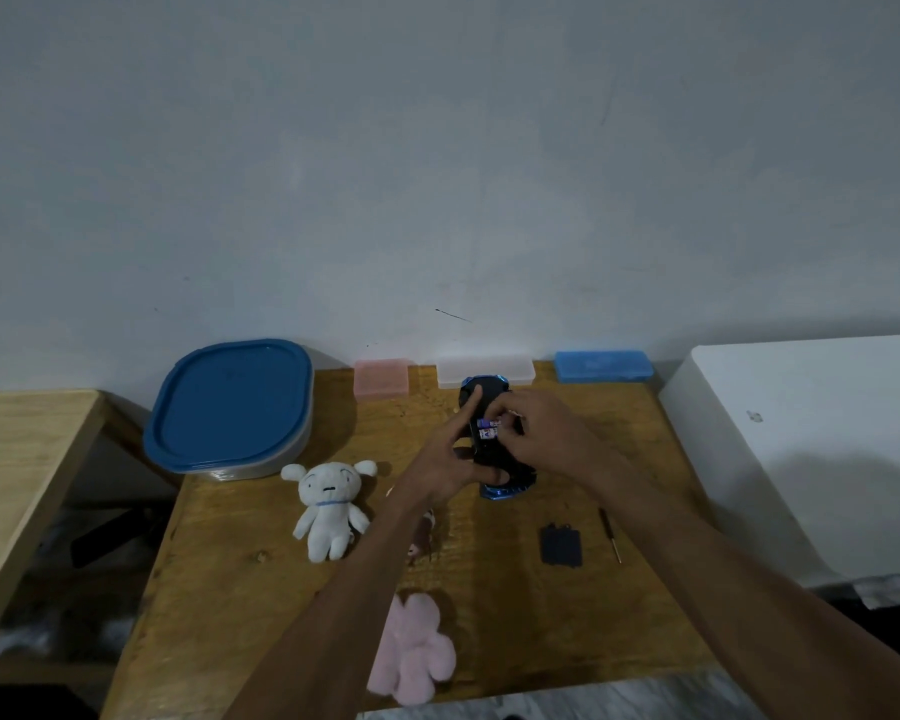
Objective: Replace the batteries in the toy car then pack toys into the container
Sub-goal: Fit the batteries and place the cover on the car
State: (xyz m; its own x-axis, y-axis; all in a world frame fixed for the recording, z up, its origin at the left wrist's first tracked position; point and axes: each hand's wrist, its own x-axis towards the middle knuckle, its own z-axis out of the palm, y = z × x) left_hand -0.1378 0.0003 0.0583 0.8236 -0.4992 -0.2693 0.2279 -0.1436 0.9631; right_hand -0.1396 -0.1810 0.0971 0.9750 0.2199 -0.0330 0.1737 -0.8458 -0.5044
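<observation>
left hand (445, 462) steadying toy car (494, 459), right hand (541, 433) pinching battery (488, 423)

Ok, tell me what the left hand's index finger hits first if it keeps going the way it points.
Probably the clear white case by the wall; the left hand points along the toy car toward it, though depth is unclear.

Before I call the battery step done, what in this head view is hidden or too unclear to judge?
- Battery compartment of the toy car: both hands cover most of it; battery count and seating unclear.
- Battery polarity marks: too small to read.
- Small toy beside the white plush: left forearm hides most of it.
- Container: its blue lid hides the inside.
- Right hand fingers: blurred at the battery; grip unclear.
</observation>
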